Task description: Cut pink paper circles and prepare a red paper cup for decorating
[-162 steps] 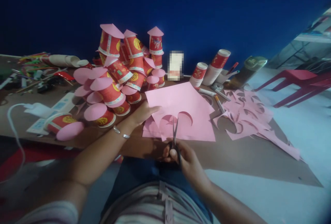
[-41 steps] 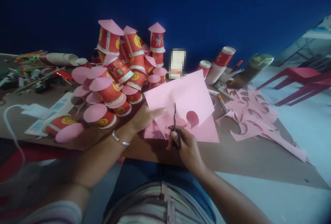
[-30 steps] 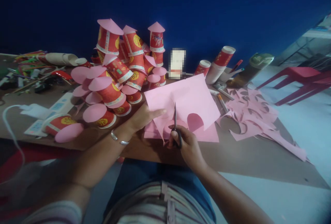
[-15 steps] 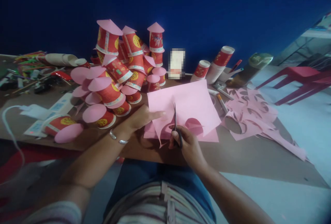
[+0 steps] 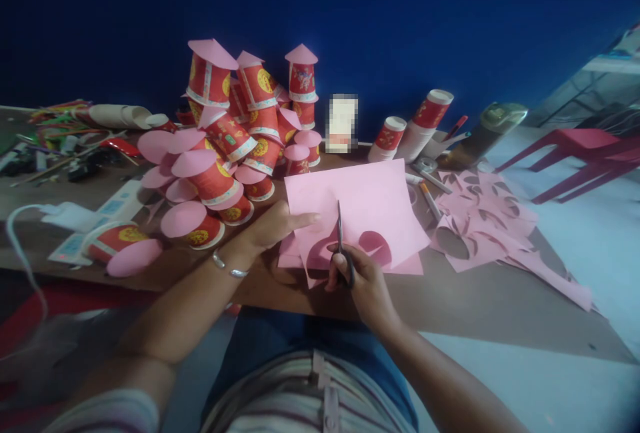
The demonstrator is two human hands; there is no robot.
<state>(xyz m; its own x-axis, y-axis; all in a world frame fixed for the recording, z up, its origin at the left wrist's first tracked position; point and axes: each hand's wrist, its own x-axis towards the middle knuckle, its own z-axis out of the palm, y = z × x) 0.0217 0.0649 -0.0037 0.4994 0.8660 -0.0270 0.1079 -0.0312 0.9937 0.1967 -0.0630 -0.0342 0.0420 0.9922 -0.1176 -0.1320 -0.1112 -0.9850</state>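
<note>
The pink sheet (image 5: 367,196) is lying over other pink paper (image 5: 411,265) at the middle of the counter (image 5: 465,303), its near left corner pointing toward the front edge. Decorated cups (image 5: 207,183) are bounding the sheet at far left; paper scraps (image 5: 485,216) are bordering it at right. Bare surface is extending between the scraps and the front edge. The left forearm is crossing that edge diagonally; the left hand (image 5: 273,225) is grasping the sheet's left side, thumb extending rightward on top, other fingers partly hidden. The right forearm is reaching in from the lower right. The right hand (image 5: 363,280) is clenching the scissors (image 5: 341,236) by the handles, blades pointing away from the body, nearly together, over the sheet.
</note>
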